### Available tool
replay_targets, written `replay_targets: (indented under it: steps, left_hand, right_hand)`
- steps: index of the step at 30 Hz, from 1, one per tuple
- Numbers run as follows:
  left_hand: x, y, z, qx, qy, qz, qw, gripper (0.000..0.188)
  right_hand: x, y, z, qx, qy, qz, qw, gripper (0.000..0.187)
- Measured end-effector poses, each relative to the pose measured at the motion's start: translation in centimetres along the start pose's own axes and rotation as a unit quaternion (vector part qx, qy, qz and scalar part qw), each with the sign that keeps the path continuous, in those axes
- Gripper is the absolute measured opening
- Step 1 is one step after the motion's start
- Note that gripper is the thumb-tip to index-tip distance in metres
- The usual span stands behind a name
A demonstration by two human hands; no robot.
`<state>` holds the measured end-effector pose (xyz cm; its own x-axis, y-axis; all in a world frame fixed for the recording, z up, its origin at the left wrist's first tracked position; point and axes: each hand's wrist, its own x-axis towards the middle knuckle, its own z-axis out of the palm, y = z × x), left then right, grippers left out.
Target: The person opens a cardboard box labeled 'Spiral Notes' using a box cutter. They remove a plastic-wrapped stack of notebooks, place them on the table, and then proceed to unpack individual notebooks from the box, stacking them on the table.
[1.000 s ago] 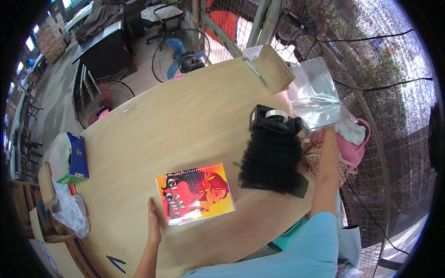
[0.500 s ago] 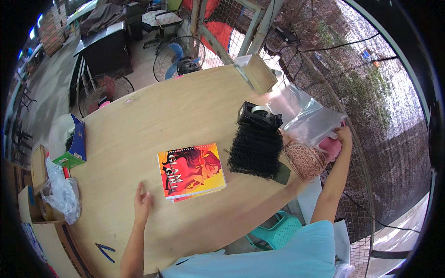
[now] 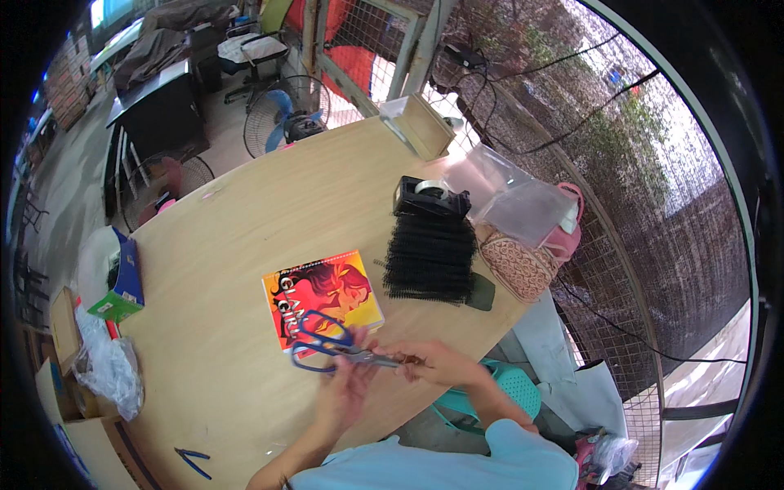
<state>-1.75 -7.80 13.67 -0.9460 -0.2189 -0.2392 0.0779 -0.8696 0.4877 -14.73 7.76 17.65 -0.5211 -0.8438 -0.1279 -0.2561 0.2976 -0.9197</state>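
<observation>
A pair of scissors (image 3: 363,357) with blue handles is held between my two hands, over the near edge of a stack of spiral notebooks (image 3: 327,286) with a red and yellow cover. My right hand (image 3: 441,364) grips the closed blades. My left hand (image 3: 343,396) has its fingers around the pivot, just below the handle loops; blur hides the exact fingertips. To the right of the notebooks lies a pile of black plastic binding coils (image 3: 429,257), with a dark green piece (image 3: 482,292) at its lower corner.
Behind the coils stands a black tape dispenser (image 3: 433,202). Clear plastic sleeves (image 3: 523,214), a patterned brown pouch (image 3: 518,268) and a pink bag (image 3: 563,242) sit at the right edge. Blue-handled pliers (image 3: 193,462), a plastic bag (image 3: 114,371) and a blue-green box (image 3: 126,278) are left. A teal stool (image 3: 514,388) stands below.
My right hand has come back from the pink bag with the scissors. My left hand has moved right and up off the table to meet them. The view has shifted slightly.
</observation>
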Motion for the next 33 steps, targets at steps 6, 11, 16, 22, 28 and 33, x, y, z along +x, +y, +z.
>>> replay_targets:
  steps: [6,11,16,22,28,33]
  left_hand:
    - [-2.9,9.1,-6.9,0.109,0.096,0.116,0.982,0.057]
    - [-6.3,20.6,-16.6,-0.101,0.198,0.274,0.936,0.048]
    - [-15.9,26.8,-18.0,-0.066,0.444,0.444,0.776,0.051]
    - [-12.6,27.9,-16.4,-0.022,0.473,0.438,0.764,0.051]
    - [-10.7,27.1,-14.5,0.03,0.44,0.417,0.795,0.05]
    - [-11.2,25.4,-15.8,0.026,0.324,0.358,0.875,0.049]
  right_hand:
    - [7.1,11.4,-30.2,-0.401,0.477,0.054,0.781,0.019]
    - [6.0,20.8,-47.1,-0.585,0.376,0.302,0.652,0.046]
    - [12.7,18.1,-41.8,-0.59,0.375,0.43,0.571,0.048]
    - [13.1,19.5,-48.6,-0.596,0.413,0.297,0.622,0.026]
    - [16.6,17.2,-47.2,-0.62,0.527,0.032,0.581,0.015]
    - [19.2,18.8,-44.4,-0.633,0.499,0.087,0.586,0.016]
